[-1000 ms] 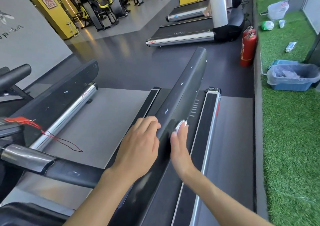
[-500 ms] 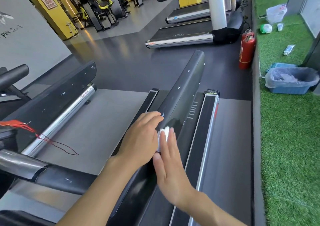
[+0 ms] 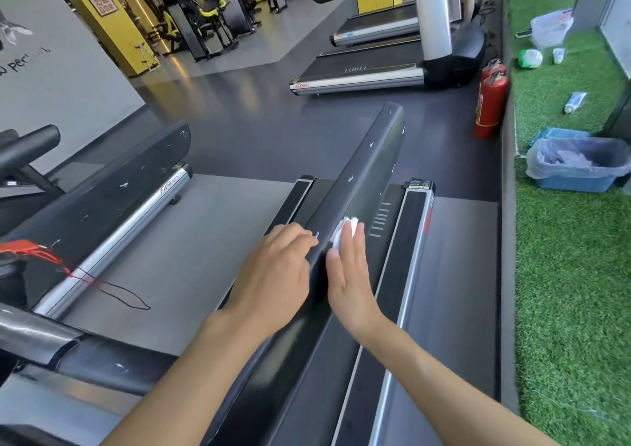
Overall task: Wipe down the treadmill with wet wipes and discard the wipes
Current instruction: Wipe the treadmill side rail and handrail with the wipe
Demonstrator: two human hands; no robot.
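- The wet wipe (image 3: 343, 230), white and bunched, sits on the right face of the treadmill's black handrail (image 3: 372, 162), about halfway along it.
- Right hand (image 3: 351, 275) is flat, fingers straight, pressing that wipe onto the rail.
- Left hand (image 3: 276, 275) rests on the rail's top edge just left of the wipe, fingers loosely bent and holding nothing.
- The rail is glossy, with small pale flecks further up.
- Right of the rail are the belt's white stripes and a silver-edged side strip (image 3: 409, 241).
- Left of the rail there's grey floor (image 3: 191, 241), then a neighbouring treadmill (image 3: 112, 200) with a red safety cord (image 3: 30, 251).
- Beyond the rail's far end stand two red fire extinguishers (image 3: 490, 107).
- Further right, on artificial grass (image 3: 573, 275), is a blue bin (image 3: 577, 179) lined with a plastic bag.
- Far behind the rail are yellow gym pillars (image 3: 112, 19).
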